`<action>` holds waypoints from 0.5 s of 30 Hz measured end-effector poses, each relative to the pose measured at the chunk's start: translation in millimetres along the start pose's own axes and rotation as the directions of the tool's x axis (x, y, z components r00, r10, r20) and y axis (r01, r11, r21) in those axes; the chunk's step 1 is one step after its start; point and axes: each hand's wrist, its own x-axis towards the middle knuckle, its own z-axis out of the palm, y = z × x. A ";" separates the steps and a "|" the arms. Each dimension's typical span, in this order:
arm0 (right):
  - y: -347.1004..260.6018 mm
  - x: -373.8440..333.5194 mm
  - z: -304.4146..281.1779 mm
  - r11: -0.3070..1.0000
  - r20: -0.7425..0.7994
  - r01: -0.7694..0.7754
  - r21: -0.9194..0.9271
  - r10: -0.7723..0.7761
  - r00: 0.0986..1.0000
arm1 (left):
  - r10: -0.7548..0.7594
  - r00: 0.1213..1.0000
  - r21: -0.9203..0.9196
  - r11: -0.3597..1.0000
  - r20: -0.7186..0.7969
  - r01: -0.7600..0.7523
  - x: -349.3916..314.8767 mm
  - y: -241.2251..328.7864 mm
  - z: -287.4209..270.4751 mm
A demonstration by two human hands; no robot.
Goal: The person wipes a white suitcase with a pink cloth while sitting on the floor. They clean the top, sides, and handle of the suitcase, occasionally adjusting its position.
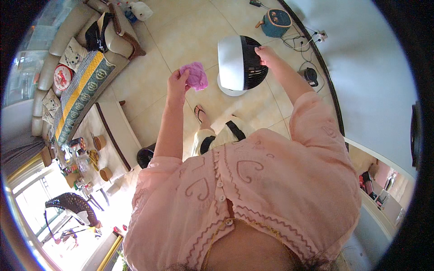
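A crumpled purple cloth (195, 76) is pinched in my left hand (176, 82), held out over the floor to the left of a fan. The fan (231, 61) has a smooth white housing on its left side and a black slatted grille (254, 67) on its right. Beneath it shows part of a round white base (232, 91). My right hand (265, 55) grips the black grille side near its top, fingers closed. The cloth and the fan are apart. What lies under my right fingers is hidden.
Beyond the fan stands a dark green box-shaped appliance (276, 23) with a wooden-coloured handle. Cables (302, 45) run along the wall on the right, near a black pot-like item (309, 76). On the left are a sofa (121, 45) and a table (116, 135) with bowls.
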 end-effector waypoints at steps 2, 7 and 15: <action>-25.0 -21.5 -4.2 0.962 -0.001 0.055 -0.266 -0.058 0.998 | -0.001 1.000 -0.039 0.999 0.021 0.002 -2.4 1.0 2.5; -31.0 -26.8 -5.4 0.633 0.266 0.442 -0.636 -0.359 0.895 | 0.012 0.999 -0.029 1.000 0.043 -0.010 -10.0 -1.9 17.2; -14.9 -18.3 -13.7 0.442 0.430 0.628 -0.640 -0.471 0.770 | -0.036 0.995 0.053 0.998 0.092 0.031 -6.4 -6.2 9.1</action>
